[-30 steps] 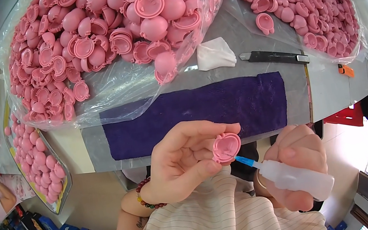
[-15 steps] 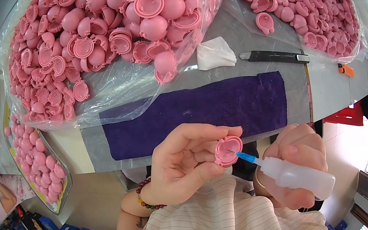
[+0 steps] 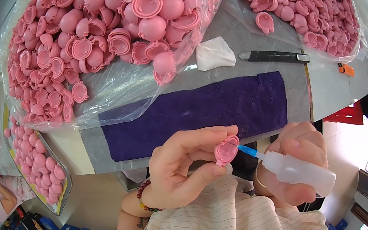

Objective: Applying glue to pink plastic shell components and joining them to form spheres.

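Note:
Between the thumb and fingers of my left hand (image 3: 178,169) is a small pink plastic shell half (image 3: 226,151), its hollow side facing up. My right hand (image 3: 300,154) grips a translucent white squeeze bottle (image 3: 303,175), tilted toward the shell. The bottle's blue dispensing tip (image 3: 247,150) reaches the right side of the shell's rim, with its fine end at the hollow; whether it touches cannot be made out. Both hands are held in front of a dark purple cloth (image 3: 194,118) on the grey table.
Pink shells (image 3: 150,28) in clear plastic heap up at the back left, and another heap (image 3: 306,2) lies back right. A folded white cloth (image 3: 215,53) and a black-handled cutter (image 3: 272,57) lie between. A tray (image 3: 68,193) of closed pink balls stands left. Other people work at both sides.
My left hand has shifted slightly down and left, with the shell tilting a little. The bottle tip has moved from the shell's lower right rim to its upper right side.

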A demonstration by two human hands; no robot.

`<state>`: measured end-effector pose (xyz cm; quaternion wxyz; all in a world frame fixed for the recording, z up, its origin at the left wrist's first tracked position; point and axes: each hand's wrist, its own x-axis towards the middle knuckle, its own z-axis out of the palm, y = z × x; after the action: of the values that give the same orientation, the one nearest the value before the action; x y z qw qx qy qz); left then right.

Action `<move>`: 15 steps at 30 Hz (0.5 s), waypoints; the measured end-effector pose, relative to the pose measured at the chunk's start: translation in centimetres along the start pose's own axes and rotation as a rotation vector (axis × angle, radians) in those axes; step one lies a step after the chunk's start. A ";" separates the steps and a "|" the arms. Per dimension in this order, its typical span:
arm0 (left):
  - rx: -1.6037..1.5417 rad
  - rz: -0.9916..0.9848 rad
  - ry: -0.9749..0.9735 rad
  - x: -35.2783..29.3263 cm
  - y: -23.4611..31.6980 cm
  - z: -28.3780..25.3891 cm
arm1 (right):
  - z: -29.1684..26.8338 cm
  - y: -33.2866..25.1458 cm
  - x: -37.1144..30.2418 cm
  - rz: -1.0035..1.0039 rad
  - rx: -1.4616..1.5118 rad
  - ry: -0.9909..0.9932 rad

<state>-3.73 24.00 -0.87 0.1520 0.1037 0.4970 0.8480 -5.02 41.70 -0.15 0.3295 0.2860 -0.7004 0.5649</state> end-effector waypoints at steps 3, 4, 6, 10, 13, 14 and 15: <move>0.197 0.069 -0.035 0.0 0.3 -0.1 | 0.2 -0.2 -0.1 0.003 -0.012 0.026; 0.295 0.102 -0.054 0.1 0.4 -0.1 | 0.2 -0.2 -0.1 0.018 -0.019 0.030; 0.394 0.134 -0.073 0.2 0.3 -0.2 | 0.0 0.0 -0.2 -0.012 -0.016 0.002; 0.243 0.136 -0.070 0.4 -0.3 -0.1 | 0.5 0.1 -0.5 -0.008 0.196 0.206; -0.209 -0.002 -0.043 0.5 -0.2 0.2 | -1.4 0.9 -0.9 0.044 0.180 0.396; -0.435 -0.089 -0.041 0.6 -0.2 0.2 | -2.4 1.3 -0.6 0.114 -0.119 0.509; -0.436 -0.084 -0.037 0.6 -0.3 0.0 | -3.4 1.9 -0.2 0.183 -0.416 0.610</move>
<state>-4.25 24.36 -1.16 0.2150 0.0631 0.3027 0.9264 -5.90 45.39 -1.01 0.5221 -0.0323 -0.6925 0.4968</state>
